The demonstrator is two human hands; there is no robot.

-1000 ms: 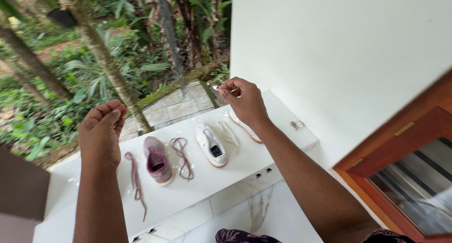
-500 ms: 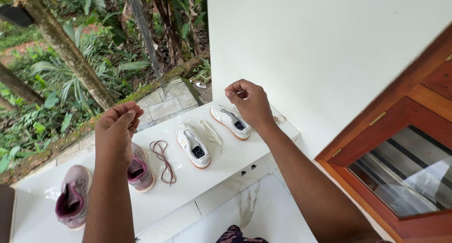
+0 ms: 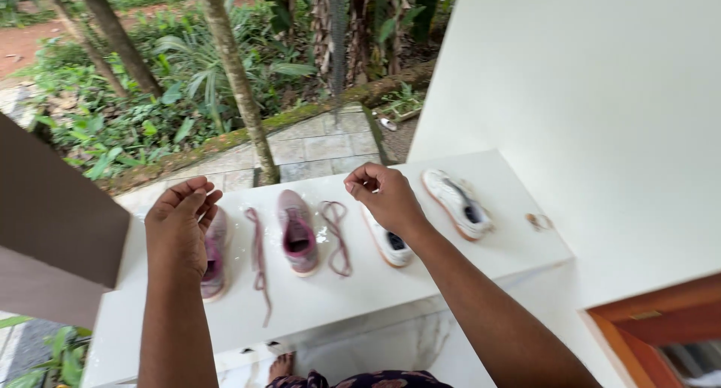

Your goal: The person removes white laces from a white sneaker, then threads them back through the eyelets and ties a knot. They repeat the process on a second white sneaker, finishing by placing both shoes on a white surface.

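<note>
Both hands are raised above a white desk (image 3: 466, 271) that stands against a white wall (image 3: 601, 117). The left hand (image 3: 179, 226) has its fingers bent and brought together with the thumb, like a pinch, but I cannot tell if anything is between them. It hangs over a pink shoe (image 3: 214, 264), which is partly hidden behind it. The right hand (image 3: 383, 196) is also closed into a loose fist, with the fingertips pressed to the thumb; whether it holds something thin I cannot tell. It is above a white shoe (image 3: 390, 241), and covers the front part of this shoe.

Between the two hands, a second pink shoe (image 3: 297, 234) lies on the desk with its opening up. On its left side a dark pink lace (image 3: 257, 260) lies stretched out and almost straight. On its right side another dark pink lace (image 3: 336, 234) lies in a long loop. Further right, well apart from the right hand, a second white shoe (image 3: 458, 204) lies at an angle, near the wall. Just beside it, close to the wall, there is a small brownish ring-like thing (image 3: 538, 221); what it is I cannot tell.

Behind the desk there are stone paving tiles (image 3: 323, 147), thin tree trunks (image 3: 236, 80) and green plants. At the left edge a brown flat panel (image 3: 52, 230) comes into view. At the bottom right there is a corner of a wooden frame (image 3: 653, 332).
</note>
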